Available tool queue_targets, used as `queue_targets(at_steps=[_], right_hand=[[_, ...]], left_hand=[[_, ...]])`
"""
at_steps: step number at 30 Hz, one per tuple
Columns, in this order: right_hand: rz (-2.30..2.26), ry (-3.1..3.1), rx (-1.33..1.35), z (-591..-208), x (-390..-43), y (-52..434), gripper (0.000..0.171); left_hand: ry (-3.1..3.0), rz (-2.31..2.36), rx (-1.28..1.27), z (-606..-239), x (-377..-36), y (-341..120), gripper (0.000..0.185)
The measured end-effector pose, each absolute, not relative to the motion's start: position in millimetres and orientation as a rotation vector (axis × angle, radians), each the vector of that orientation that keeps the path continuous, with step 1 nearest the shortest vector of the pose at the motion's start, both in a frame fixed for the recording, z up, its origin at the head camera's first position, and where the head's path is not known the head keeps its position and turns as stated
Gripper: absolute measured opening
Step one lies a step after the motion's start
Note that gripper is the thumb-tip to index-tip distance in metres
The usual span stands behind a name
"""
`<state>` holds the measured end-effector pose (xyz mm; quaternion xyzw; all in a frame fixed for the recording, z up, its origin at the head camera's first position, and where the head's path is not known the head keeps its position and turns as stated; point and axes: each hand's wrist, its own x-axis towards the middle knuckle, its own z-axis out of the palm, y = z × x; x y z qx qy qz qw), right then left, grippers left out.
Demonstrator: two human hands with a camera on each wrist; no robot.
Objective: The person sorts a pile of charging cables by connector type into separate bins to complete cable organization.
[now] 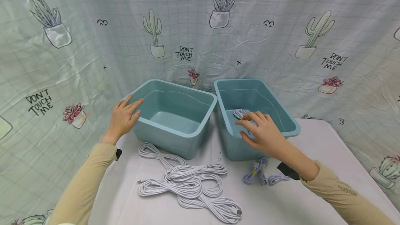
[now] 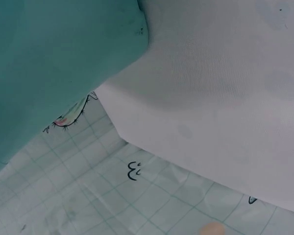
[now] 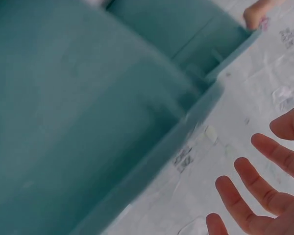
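My left hand (image 1: 125,114) is at the near left corner of the left blue-green bin (image 1: 165,129), fingers spread over its rim and holding nothing. Over the near rim of the right bin (image 1: 232,148) hovers my right hand (image 1: 260,133), its fingers loosely bent with nothing between them. A coiled white cable (image 1: 240,113) lies inside that right bin, partly hidden behind the hand. In the right wrist view the fingers (image 3: 240,196) are spread apart beside a bin wall. The left wrist view catches just one fingertip (image 2: 213,228) at its lower edge.
Several bundled white cables (image 1: 187,183) lie in a pile in front of the left bin. Two smaller coils, one with a yellow tie (image 1: 254,172) and one plain (image 1: 278,179), lie before the right bin. A printed curtain (image 1: 193,27) hangs behind the white table (image 1: 125,183).
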<state>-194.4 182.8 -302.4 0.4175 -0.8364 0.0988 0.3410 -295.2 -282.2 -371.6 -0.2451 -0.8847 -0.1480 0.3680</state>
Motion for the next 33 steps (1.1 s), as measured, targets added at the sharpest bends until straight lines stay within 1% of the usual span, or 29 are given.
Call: queue_targets(at_steps=[5,11,14,18,20,25,33], right_hand=[[0.274,-2.152,1.147,-312.1,-184.9,171.9,0.032],[0.260,-2.164,1.175,-320.3,-177.5,162.5,0.037],[0.259,-2.170,1.196,-324.3,-175.4,157.9,0.036],[0.260,-2.179,1.239,-331.3,-172.5,151.5,0.024],[0.257,-2.184,1.260,-335.7,-171.3,148.3,0.022],[0.247,-2.198,1.306,-347.6,-168.4,140.2,0.027],[0.221,-2.231,1.370,-366.2,-165.5,129.6,0.030]], left_hand=[[-2.272,-0.367,-0.634,-371.6,-296.5,-282.4,0.056],[-2.291,-0.354,-0.631,-370.8,-296.8,-282.9,0.053],[-2.292,-0.351,-0.630,-369.8,-296.5,-282.7,0.053],[-2.302,-0.341,-0.629,-368.5,-295.9,-282.8,0.052],[-2.312,-0.332,-0.628,-368.4,-295.3,-283.1,0.050],[-2.334,-0.327,-0.626,-369.4,-294.1,-283.7,0.045],[-2.329,-0.359,-0.622,-370.9,-293.8,-284.2,0.048]])
